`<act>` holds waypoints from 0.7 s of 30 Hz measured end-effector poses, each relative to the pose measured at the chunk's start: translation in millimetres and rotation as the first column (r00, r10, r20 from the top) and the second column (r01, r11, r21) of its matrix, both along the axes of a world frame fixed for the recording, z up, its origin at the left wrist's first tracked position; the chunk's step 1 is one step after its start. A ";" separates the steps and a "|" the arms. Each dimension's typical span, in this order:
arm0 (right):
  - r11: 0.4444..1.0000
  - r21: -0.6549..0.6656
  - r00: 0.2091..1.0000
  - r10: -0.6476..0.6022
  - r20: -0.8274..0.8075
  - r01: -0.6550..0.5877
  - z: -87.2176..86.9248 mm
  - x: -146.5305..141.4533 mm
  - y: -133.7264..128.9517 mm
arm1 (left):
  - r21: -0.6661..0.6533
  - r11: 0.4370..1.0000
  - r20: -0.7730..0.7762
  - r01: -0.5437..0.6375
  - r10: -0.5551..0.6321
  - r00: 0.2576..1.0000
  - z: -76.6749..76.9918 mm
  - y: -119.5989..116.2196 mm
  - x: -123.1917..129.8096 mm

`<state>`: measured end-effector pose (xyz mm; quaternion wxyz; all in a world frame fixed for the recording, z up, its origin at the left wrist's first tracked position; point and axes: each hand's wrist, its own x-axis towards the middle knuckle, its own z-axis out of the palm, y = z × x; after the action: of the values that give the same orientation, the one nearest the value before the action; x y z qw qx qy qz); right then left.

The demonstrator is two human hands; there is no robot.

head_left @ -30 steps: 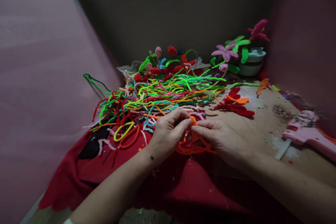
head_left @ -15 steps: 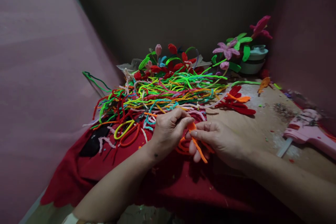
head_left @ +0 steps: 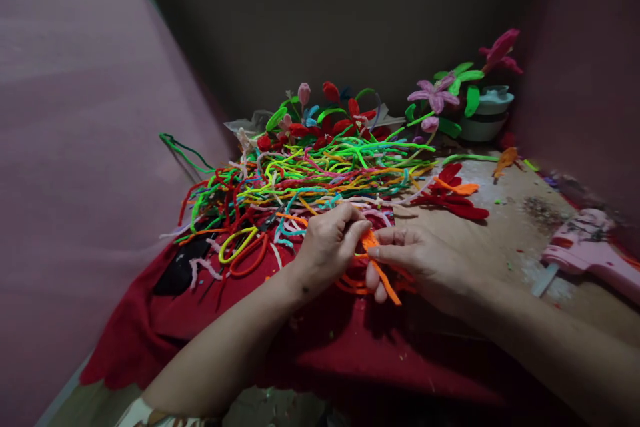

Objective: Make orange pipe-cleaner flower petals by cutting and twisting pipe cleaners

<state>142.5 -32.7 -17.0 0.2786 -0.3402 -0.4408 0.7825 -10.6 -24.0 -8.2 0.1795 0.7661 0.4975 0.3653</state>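
Observation:
An orange pipe cleaner [head_left: 387, 282], bent and doubled at its top, is pinched between my two hands above the red cloth. My left hand [head_left: 333, 237] has its thumb and fingers closed on the upper end. The thumb and forefinger of my right hand [head_left: 417, 259] grip it a little lower, and one end sticks out downward. More orange strands curl behind and below my fingers; how they join is hidden. Just beyond my hands spreads a heap of pipe cleaners [head_left: 320, 173] in green, yellow, red, pink and orange.
Scissors with yellow and red handles [head_left: 247, 255] lie left of my hands. A pink glue gun [head_left: 590, 250] rests on the brown board [head_left: 495, 247] at the right, near red petals [head_left: 453, 203]. Fuzzy flowers [head_left: 434, 95] and a pale pot [head_left: 487, 117] stand at the back.
Both hands still pinch the orange pipe cleaner, and the fingers have shifted slightly on it. My right hand's lower fingers have curled in a little. The whole view has drifted slightly.

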 end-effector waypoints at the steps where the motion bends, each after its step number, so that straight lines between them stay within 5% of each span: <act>1: 1.000 -0.008 1.000 0.000 0.008 0.000 0.2 -0.3 0.0 | -0.043 0.999 0.018 0.007 -0.006 1.000 -0.2 0.3 0.1; 5: 0.998 -0.058 0.999 0.003 0.042 -0.001 -0.2 1.1 3.2 | -0.187 0.981 0.157 0.048 -0.018 0.987 1.6 -0.2 1.0; 8: 0.990 -0.100 0.994 -0.102 -0.050 0.097 0.1 4.5 8.6 | -0.138 0.985 0.278 0.108 -0.066 0.958 3.8 -2.1 -1.2; 12: 0.954 -0.143 0.933 -0.289 -0.214 0.262 1.4 8.4 14.9 | 0.026 0.962 0.072 0.273 -0.274 0.959 4.5 -5.6 -4.6; 14: 0.941 -0.160 0.907 -0.333 -0.258 0.299 1.7 9.5 16.3 | -0.036 0.947 -0.024 0.320 -0.321 0.947 2.9 -8.1 -3.1; 18: 0.949 -0.174 0.909 -0.304 -0.286 0.263 1.0 10.3 16.4 | -0.220 0.934 0.006 0.280 -0.286 0.958 -2.5 -12.7 2.7; 21: 0.955 -0.143 0.922 -0.288 -0.258 0.258 -1.3 9.6 16.1 | -0.132 0.937 0.052 0.324 -0.320 0.946 -4.3 -12.5 2.2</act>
<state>152.1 -16.6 -18.3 0.4249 -0.3004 -0.3035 0.7981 -8.3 -36.5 -12.5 0.2970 0.8174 0.3869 0.3065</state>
